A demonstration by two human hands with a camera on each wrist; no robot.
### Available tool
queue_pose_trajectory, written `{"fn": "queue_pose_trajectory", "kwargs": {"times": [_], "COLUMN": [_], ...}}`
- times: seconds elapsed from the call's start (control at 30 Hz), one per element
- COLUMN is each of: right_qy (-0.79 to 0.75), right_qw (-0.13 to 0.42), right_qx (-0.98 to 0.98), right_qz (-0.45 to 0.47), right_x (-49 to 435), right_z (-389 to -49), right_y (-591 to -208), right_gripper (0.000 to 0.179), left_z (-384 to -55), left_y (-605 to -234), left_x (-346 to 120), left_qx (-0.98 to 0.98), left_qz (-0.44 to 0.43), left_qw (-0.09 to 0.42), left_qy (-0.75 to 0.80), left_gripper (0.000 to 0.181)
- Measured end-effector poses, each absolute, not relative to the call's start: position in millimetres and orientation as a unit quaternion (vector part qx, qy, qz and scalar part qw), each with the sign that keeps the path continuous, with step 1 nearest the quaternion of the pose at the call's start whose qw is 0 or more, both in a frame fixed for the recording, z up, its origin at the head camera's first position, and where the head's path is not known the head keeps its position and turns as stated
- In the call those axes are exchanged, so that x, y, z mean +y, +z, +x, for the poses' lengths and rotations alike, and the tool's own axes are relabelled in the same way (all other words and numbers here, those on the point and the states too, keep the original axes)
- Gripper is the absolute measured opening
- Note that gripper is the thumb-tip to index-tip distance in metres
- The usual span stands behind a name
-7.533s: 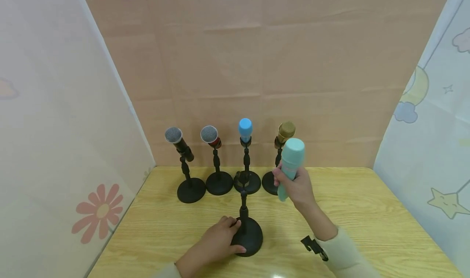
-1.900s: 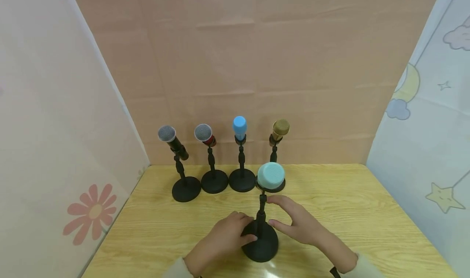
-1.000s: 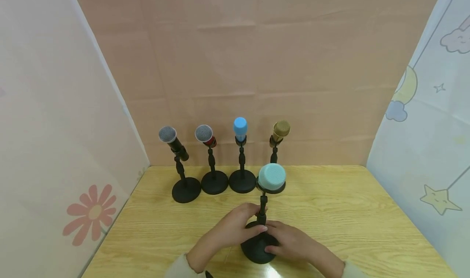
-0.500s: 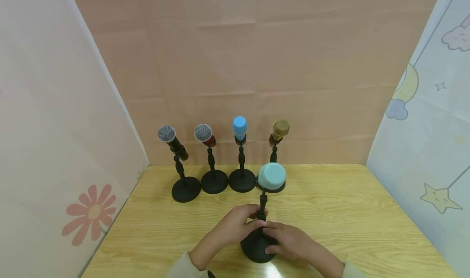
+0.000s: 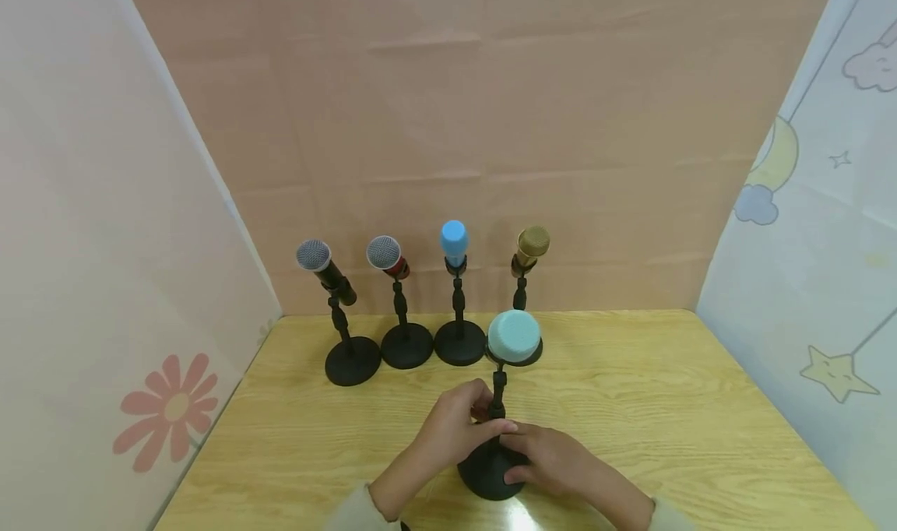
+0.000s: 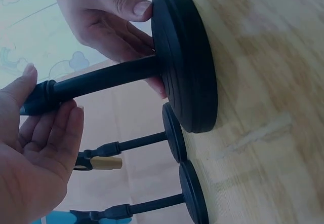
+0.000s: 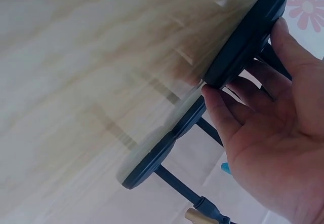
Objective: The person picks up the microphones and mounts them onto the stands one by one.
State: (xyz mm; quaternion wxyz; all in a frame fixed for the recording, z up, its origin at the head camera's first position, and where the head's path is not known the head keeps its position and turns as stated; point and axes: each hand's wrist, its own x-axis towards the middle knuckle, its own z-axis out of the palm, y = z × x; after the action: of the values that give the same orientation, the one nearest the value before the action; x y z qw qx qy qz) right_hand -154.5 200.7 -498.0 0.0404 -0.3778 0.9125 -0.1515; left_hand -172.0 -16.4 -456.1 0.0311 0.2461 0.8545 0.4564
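A black microphone stand stands on the table in front, its round base point(image 5: 483, 472) flat on the wood. At its top sits a mint-green microphone point(image 5: 515, 335), head toward me, hiding the clip. My left hand point(image 5: 452, 430) holds the collar of the stand's post point(image 6: 109, 77), thumb on one side and fingers on the other. Lower down, my right hand point(image 5: 557, 461) grips the base by its rim, thumb and fingertips spread across it, as the right wrist view shows. The left thumb overlaps the right fingers in the head view.
Behind stand several microphones on black stands in a row: a black one point(image 5: 325, 266), a red one with a silver head point(image 5: 388, 254), a blue one point(image 5: 455, 240) and a gold one point(image 5: 533, 243). The gold one's base is partly hidden. A brown backdrop point(image 5: 434, 126) closes the back.
The mint-green microphone went from my right hand onto the stand. My left hand moved up from the base to the post; my right hand came down onto the base. Lately both barely move.
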Motion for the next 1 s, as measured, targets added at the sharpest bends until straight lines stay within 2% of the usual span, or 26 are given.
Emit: {"fn": "queue_pose_trajectory", "kwargs": {"times": [0.17,0.43,0.63,0.87,1.0], "right_qy": [-0.148,-0.149,-0.140,-0.137,-0.136], "right_qw": [0.031,0.066,0.087,0.094,0.090], "right_qx": [0.911,0.915,0.920,0.922,0.921], "right_qz": [-0.384,-0.369,-0.356,-0.350,-0.354], "right_x": [201.6,201.2,200.0,198.7,198.8], "right_z": [-154.6,-152.8,-153.3,-154.4,-154.4], "right_y": [-497.3,-493.5,-493.5,-494.5,-493.6], "right_gripper": [0.039,0.050,0.052,0.050,0.048], "left_z": [-171.1,-168.3,-167.1,-168.1,-169.2], "left_y": [-455.2,-457.6,-461.6,-465.8,-465.2], "left_x": [-12.5,-6.4,-2.8,-5.1,-12.2], "left_qx": [0.869,0.876,0.874,0.865,0.853], "left_qz": [0.224,0.200,0.189,0.203,0.264], "left_qw": [0.011,-0.018,-0.038,-0.041,-0.035], "left_qy": [0.440,0.438,0.446,0.457,0.449], "left_gripper": [0.036,0.046,0.048,0.043,0.029]}}
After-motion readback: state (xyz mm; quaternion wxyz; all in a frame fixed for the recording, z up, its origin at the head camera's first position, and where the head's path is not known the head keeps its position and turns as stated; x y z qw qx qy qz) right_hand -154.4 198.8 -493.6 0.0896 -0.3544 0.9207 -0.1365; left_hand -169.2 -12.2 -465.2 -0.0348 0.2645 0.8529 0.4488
